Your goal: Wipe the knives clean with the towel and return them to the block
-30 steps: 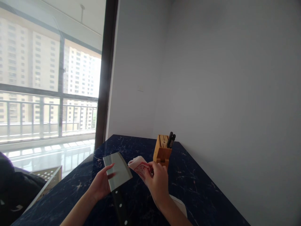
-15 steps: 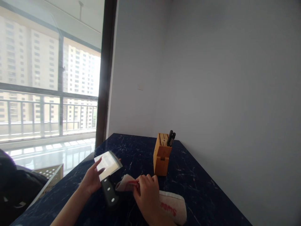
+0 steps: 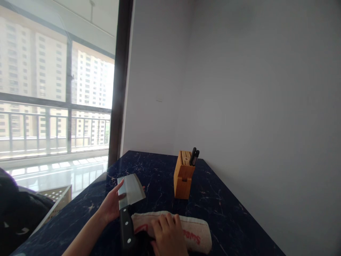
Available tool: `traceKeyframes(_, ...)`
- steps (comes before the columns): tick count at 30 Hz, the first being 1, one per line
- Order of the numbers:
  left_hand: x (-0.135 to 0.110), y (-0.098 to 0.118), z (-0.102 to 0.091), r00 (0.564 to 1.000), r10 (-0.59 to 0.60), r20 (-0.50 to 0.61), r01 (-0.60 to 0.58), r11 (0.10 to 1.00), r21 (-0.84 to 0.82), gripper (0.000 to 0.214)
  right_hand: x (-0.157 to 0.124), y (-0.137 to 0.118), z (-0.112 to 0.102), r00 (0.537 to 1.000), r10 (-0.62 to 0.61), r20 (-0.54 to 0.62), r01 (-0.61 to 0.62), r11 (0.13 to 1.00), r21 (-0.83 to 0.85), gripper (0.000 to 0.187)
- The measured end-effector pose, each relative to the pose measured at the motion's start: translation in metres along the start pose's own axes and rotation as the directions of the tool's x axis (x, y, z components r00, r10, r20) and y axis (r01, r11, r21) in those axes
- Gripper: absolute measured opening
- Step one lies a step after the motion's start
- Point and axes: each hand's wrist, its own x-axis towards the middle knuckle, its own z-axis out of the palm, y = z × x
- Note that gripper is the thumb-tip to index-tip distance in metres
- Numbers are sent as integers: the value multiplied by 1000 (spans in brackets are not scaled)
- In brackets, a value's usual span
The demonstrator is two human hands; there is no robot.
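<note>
My left hand (image 3: 112,208) pinches the flat steel blade of a cleaver (image 3: 131,189), thumb on the near face and fingers behind it. The cleaver's black riveted handle (image 3: 126,230) points down toward me, just above the dark marbled counter (image 3: 229,217). A white towel with red lettering (image 3: 198,233) lies stretched out on the counter to the right of the handle. My right hand (image 3: 167,237) rests on the towel's left part, fingers lying flat. A wooden knife block (image 3: 182,176) with two black handles (image 3: 194,156) stands further back, near the wall.
A grey wall runs along the counter's right and far sides. On the left, a large window with a dark frame (image 3: 119,89) looks onto a balcony. Beyond the counter's left edge sit a perforated beige crate (image 3: 54,199) and a dark bundle (image 3: 18,213).
My right hand lowered the bunched towel from beside the blade onto the counter, where it now lies spread out. My left hand kept the cleaver and tilted its blade.
</note>
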Motion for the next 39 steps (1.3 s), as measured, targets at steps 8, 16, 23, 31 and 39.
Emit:
traceKeyframes(8,4,-13,8,990,0,141,-11,997,73,53,-28,45,2,1000,0,-20,-1,1000,-17,13)
traceKeyframes(16,-3,-22,24,990,32,139,-44,996,81,52,-22,76,-24,976,210,52,-209,978,-28,22)
traceKeyframes(23,2,-30,23,988,-42,148,25,993,113,47,-25,131,-29,949,308,71,-301,949,-95,30)
traceKeyframes(31,13,-49,16,969,-191,159,158,967,200,50,-6,116,-41,941,327,82,-300,923,-241,29)
traceKeyframes(39,14,-61,18,958,-252,137,205,935,290,56,8,83,-20,940,280,196,-309,941,138,12)
